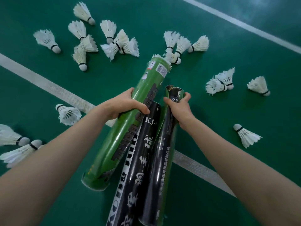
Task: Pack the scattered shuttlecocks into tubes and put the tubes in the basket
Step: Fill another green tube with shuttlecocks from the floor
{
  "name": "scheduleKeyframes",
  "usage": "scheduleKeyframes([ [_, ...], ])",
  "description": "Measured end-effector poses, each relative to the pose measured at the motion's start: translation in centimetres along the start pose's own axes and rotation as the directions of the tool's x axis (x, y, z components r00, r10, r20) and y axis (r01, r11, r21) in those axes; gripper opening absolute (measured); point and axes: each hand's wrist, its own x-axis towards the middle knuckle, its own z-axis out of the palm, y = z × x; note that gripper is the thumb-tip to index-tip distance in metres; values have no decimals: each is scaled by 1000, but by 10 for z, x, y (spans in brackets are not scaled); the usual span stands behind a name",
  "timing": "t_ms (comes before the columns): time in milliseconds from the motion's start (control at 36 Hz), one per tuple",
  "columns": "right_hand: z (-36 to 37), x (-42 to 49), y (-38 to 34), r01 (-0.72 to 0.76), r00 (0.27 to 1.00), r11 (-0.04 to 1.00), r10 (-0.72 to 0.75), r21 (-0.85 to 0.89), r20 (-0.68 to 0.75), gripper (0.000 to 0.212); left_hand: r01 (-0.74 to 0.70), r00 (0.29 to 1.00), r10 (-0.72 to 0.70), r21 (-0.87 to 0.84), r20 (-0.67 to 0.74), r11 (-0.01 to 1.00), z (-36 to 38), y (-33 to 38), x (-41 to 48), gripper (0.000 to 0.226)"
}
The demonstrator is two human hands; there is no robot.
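Three tubes lean side by side over the green court floor. My left hand grips the green tube, whose far end shows white feathers at its mouth. My right hand grips the torn top of the black-and-green tube. Between them lies a black tube with white lettering, held by neither hand. Several white shuttlecocks lie scattered on the floor beyond and to both sides. No basket is in view.
White court lines cross the floor diagonally under the tubes and at the far right. Shuttlecocks lie close to my left forearm and right of my right forearm.
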Motion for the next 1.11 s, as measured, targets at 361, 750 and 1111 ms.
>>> scheduleKeyframes([
  [361, -4, 2, -74, -24, 995, 921, -14, -389, -94, 58, 69, 979, 35, 492, -199, 868, -51, 27, 13, 108],
  [750, -51, 19, -101, 162, 984, 488, -11, -858, 179, 59, 49, 981, 25, 368, -194, 929, -42, 7, 13, 119],
  [1111, -27, 86, -124, 436, 895, 387, -283, -812, 346, 65, 13, 963, 88, 368, -256, 930, -48, 49, 41, 114],
])
